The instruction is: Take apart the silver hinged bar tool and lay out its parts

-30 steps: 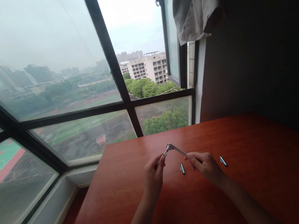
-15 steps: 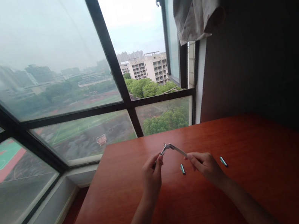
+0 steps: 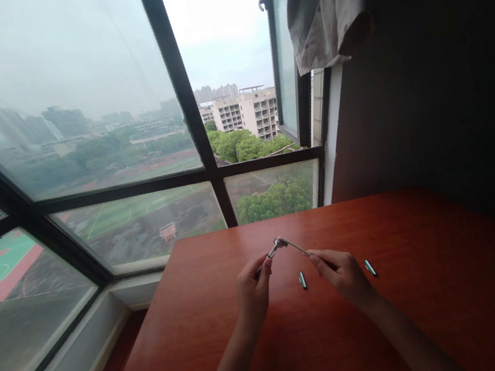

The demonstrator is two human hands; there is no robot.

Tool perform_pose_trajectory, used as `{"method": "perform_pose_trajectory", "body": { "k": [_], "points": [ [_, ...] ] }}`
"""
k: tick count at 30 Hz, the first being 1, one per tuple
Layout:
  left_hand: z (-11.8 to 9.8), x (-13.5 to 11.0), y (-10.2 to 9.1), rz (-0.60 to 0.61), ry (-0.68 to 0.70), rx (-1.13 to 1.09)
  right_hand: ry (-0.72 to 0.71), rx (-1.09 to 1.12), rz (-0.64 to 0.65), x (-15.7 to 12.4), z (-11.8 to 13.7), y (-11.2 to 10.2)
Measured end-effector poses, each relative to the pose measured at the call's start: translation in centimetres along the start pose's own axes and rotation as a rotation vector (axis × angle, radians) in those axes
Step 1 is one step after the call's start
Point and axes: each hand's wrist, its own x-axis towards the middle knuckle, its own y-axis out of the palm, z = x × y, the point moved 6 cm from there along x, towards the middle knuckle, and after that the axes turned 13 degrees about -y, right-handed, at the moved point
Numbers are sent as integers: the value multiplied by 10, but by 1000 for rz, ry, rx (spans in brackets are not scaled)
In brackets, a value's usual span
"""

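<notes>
A silver razor (image 3: 273, 251) is pinched by its dark handle in my left hand (image 3: 252, 291), with its head pointing up and to the right. My right hand (image 3: 345, 275) is closed on a slim pale stick (image 3: 296, 247), slanting up to the left. The stick's far end meets the razor's head, and I cannot make out what kind of tool it is. On the table beneath, a green and black razor cartridge (image 3: 302, 280) lies just left of my right hand. Another such cartridge (image 3: 370, 267) rests to its right.
The reddish-brown wooden table (image 3: 194, 321) reaches to the window frame (image 3: 215, 175). A dark wall (image 3: 421, 87) stands on the right. Grey cloth (image 3: 323, 14) hangs at the upper right, by the opened window pane (image 3: 289, 77).
The stick has turned in my right hand and now shows a thinner edge. The razor's head has tilted slightly. Both cartridges lie where they were.
</notes>
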Motion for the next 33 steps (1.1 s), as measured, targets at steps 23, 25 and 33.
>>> {"method": "perform_pose_trajectory", "body": {
  "k": [23, 25, 33],
  "points": [
    [11, 4, 2, 53, -152, -140, -40, -6, -48, -1, -6, 3],
    [11, 5, 0, 43, -146, -140, -11, 8, -68, -2, -7, 1],
    [11, 4, 1, 34, -136, -128, -28, 47, -34, -1, -2, 3]
  ]
}}
